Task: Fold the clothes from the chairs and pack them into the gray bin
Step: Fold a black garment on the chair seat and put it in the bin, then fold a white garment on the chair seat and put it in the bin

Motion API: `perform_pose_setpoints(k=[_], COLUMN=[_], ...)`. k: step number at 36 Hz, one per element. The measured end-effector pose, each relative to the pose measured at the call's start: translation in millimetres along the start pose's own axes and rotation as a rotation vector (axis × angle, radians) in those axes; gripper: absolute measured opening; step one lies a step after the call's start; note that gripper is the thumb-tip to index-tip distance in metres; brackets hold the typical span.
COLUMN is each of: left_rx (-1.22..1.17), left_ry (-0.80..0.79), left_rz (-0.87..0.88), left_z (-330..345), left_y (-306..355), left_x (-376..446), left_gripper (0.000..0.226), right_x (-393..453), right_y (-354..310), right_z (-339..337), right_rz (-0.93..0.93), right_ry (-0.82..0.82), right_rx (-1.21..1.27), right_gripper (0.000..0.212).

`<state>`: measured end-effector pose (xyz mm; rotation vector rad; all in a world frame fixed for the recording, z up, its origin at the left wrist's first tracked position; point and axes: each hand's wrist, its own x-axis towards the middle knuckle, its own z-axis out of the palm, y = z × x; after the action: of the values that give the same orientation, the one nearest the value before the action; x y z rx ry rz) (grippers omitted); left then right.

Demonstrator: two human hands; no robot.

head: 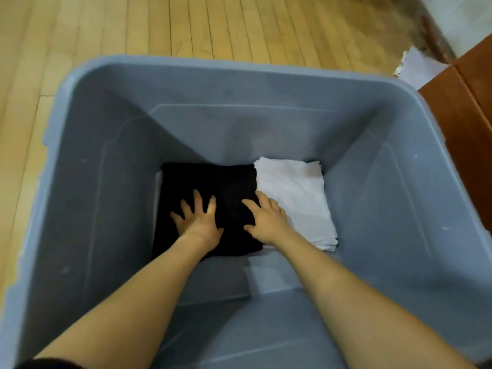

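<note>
One gray bin (101,161) fills most of the view, standing on a pale wooden plank floor (133,25) with its deep walls sloping down to a small base. To its right stands one piece of reddish-brown wooden furniture (463,107), and a white sheet-like thing (418,67) lies between that furniture and the bin's far right corner; what it is cannot be told from here. Two bare forearms reach down from the near edge into the bin. On the bin's base lie two folded garments side by side and touching: one black folded garment (213,179) on the left and one white folded garment (295,187) on the right, which seems to be several layers thick at its near corner. The left hand (198,221) lies flat on the black garment with its fingers spread wide and straight, pressing down and gripping nothing. The right hand (266,219) rests palm down at the black garment's right edge, its fingers straight and loosely together, lying across the seam where black meets white, and it too holds nothing.
</note>
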<state>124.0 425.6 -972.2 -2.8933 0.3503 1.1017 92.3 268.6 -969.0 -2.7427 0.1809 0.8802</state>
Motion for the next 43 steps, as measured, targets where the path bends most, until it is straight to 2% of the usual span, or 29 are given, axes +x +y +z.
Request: perform_pose_setpoints(k=[5, 9, 11, 20, 24, 28, 35, 40, 43], left_rx=[0.011, 0.018, 0.059, -0.038, -0.081, -0.140, -0.330, -0.397, -0.448], left_ry=[-0.056, -0.088, -0.056, 0.252, 0.328, 0.414, 0.595, 0.707, 0.710], left_rz=[-0.074, -0.093, -0.064, 0.112, 0.177, 0.292, 0.524, 0.739, 0.893], left_z=[2.4, -5.7, -9.0, -46.4, -71.9, -98.3, -141.3, -160.3, -164.6], left_y=[-10.8, -15.3, -14.4, 13.7, 33.5, 59.6, 128.2, 178.7, 209.5], left_x=[9.1, 10.0, 7.3, -26.6, -56.5, -94.7, -196.8, -278.9, -327.0], left_gripper=[0.084, 0.086, 0.083, 0.051, 0.040, 0.034, 0.017, 0.021, 0.022], right_x=[-2.0, -0.9, -1.0, -32.8, -68.0, -114.7, -236.6, -343.8, -407.9], right_y=[4.1, -0.5, -2.0, 1.1, 9.2, 21.6, 47.2, 64.6, 81.2], right_z=[0.5, 0.5, -2.2, -42.8, -70.6, -100.3, -141.7, -160.2, -161.5], right_rz=[0.021, 0.038, 0.035, 0.005, 0.027, 0.064, 0.174, 0.240, 0.283], right_ry=[-0.086, -0.097, -0.069, 0.216, 0.297, 0.448, 0.718, 0.917, 1.035], right_rx=[0.013, 0.014, 0.011, 0.168, 0.259, 0.338, 0.362, 0.372, 0.368], right_gripper=[0.079, 0.068, 0.064, 0.044, 0.037, 0.028, 0.017, 0.018, 0.015])
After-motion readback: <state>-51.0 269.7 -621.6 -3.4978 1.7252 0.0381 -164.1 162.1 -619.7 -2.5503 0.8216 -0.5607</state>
